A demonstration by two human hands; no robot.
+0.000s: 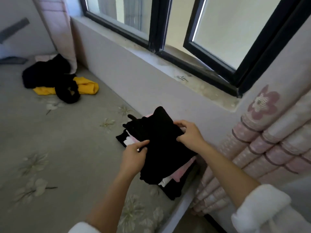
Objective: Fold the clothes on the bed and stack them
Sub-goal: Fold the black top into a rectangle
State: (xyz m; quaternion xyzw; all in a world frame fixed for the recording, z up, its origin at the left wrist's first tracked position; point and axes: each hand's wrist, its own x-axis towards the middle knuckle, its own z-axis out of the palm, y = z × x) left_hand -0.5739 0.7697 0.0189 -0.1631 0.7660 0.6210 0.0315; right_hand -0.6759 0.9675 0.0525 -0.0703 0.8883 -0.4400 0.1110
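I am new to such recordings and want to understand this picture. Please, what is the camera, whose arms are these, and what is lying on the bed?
No machine here. A person wears one camera on the head, so you look down at their own arms. The left hand and the right hand both grip a black garment on top of a stack of folded clothes, beside the padded headboard. The stack sits on a bed with a flowered sheet. Farther away lies an unfolded heap of black clothes with a yellow garment.
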